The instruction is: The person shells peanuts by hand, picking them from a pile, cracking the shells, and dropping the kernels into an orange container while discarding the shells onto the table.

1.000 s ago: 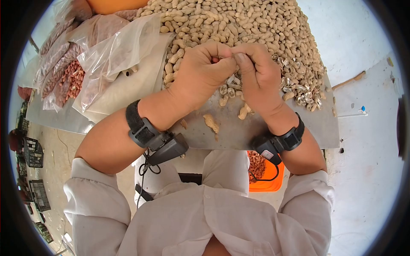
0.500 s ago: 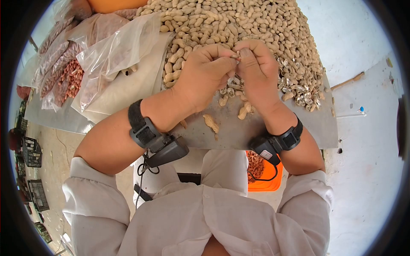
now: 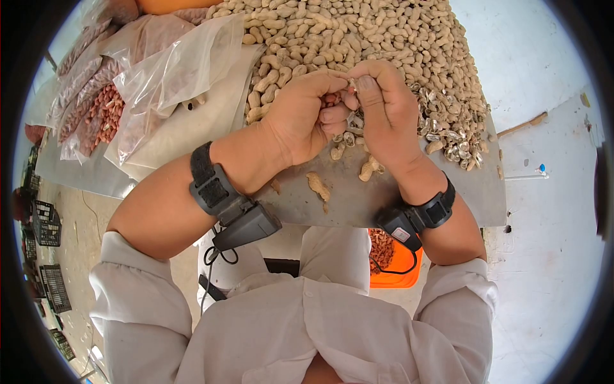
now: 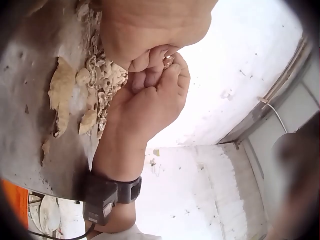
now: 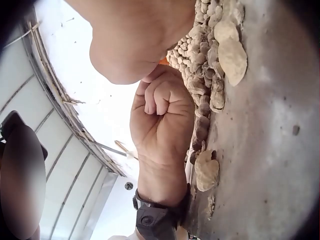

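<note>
In the head view, the left hand [image 3: 294, 118] curls its fingers around reddish peanut kernels [image 3: 330, 99]. The right hand [image 3: 389, 118], touching it at the fingertips, pinches a small peanut piece [image 3: 352, 86] between thumb and forefinger. The left wrist view shows the right hand [image 4: 150, 105] with a brown bit [image 4: 168, 61] at its fingertips; whether shell or kernel, I cannot tell. In the right wrist view the left hand [image 5: 162, 117] has curled fingers, its contents hidden. Below the hands lie whole peanuts [image 3: 318, 185] and split shells [image 3: 348, 139].
A large heap of unshelled peanuts [image 3: 384, 32] covers the metal table's [image 3: 300, 208] far side, with empty shells [image 3: 459, 150] at its right. Clear bags of red kernels [image 3: 105, 118] lie at the left. Under the table edge is an orange container [image 3: 403, 259] with reddish contents.
The left hand has turned and its fingers have loosened, showing more of the kernels inside. The right hand stays close, with a small piece now visible at its fingertips.
</note>
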The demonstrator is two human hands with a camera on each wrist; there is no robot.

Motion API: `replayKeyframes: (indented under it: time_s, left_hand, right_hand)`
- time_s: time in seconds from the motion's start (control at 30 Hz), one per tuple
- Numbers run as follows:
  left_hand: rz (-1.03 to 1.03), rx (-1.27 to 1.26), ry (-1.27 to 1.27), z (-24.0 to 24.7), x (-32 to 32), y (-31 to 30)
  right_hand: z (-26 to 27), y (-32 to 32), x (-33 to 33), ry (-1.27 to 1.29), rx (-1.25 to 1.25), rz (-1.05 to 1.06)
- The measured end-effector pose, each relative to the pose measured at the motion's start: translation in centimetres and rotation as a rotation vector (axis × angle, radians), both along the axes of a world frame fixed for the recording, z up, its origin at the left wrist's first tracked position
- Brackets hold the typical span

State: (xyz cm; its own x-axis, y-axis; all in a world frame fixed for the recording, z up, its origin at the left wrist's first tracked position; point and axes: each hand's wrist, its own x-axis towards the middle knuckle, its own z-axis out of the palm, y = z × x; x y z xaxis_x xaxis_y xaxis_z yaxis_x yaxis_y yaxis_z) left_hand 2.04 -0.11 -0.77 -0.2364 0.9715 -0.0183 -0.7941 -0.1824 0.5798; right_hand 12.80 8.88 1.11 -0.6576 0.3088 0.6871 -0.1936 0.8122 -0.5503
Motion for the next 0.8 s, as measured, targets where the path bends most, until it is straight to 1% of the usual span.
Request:
replayKeyframes:
  time_s: [0.13, 0.2, 0.3, 0.33, 0.4, 0.43, 0.47, 0.53, 0.63, 0.67, 0.73, 0.8]
  left_hand:
    - [-0.016, -0.009, -0.068, 0.2, 0.0, -0.1]
    - [0.02, -0.027, -0.012, 0.3, 0.2, -0.1]
    - [0.076, -0.03, 0.033, 0.5, -0.3, -0.3]
    - [0.096, -0.029, 0.04, 0.6, -0.6, -0.3]
    - [0.163, 0.018, 0.141, 1.3, -2.5, -0.8]
    - [0.195, 0.043, 0.193, 1.7, -3.3, -1.0]
    - [0.218, 0.068, 0.193, 2.0, -3.8, -1.2]
    - [0.264, 0.12, 0.193, 2.5, -4.6, -1.4]
    - [0.257, 0.114, 0.144, 2.9, -5.0, -1.1]
    - [0.26, 0.109, 0.129, 3.0, -5.0, -1.0]
    - [0.304, 0.133, 0.214, 2.0, -5.4, -0.8]
    - [0.325, 0.128, 0.255, 1.6, -5.6, -0.8]
  right_hand:
    - [0.2, 0.0, 0.1, -0.02, 0.05, -0.044]
    - [0.3, -0.1, 0.2, -0.019, 0.032, -0.04]
    - [0.7, 1.0, 0.3, 0.03, 0.13, -0.139]
    - [0.8, 1.6, 0.5, 0.025, 0.113, -0.14]
    - [1.1, 2.9, 1.1, 0.013, 0.073, -0.145]
    - [1.4, 3.2, 1.4, -0.053, 0.044, -0.171]
    - [1.4, 3.2, 1.4, -0.079, 0.035, -0.157]
    - [1.3, 3.1, 1.5, -0.131, 0.021, -0.129]
    - [1.2, 1.8, 1.0, -0.296, 0.039, 0.072]
    - [1.3, 1.5, 0.6, -0.334, 0.135, 0.14]
    - [1.4, 0.8, -0.4, -0.408, 0.326, 0.277]
    - [0.9, -0.7, -1.1, -0.402, 0.391, 0.328]
